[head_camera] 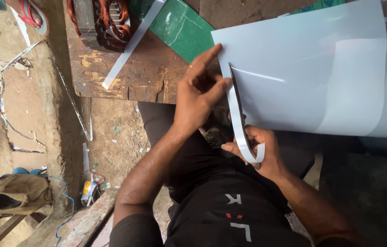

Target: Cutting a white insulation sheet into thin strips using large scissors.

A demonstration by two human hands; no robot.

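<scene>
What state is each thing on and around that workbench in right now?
Pale sheet: curved, partly cut along its left edge.
Cut strip: curling down, attached at the top.
Left hand: pressing the sheet's edge.
Right hand: gripping the strip's lower end.
Loose strip: lying flat on the bench.
Copper-wound coil: resting on the bench.
</scene>
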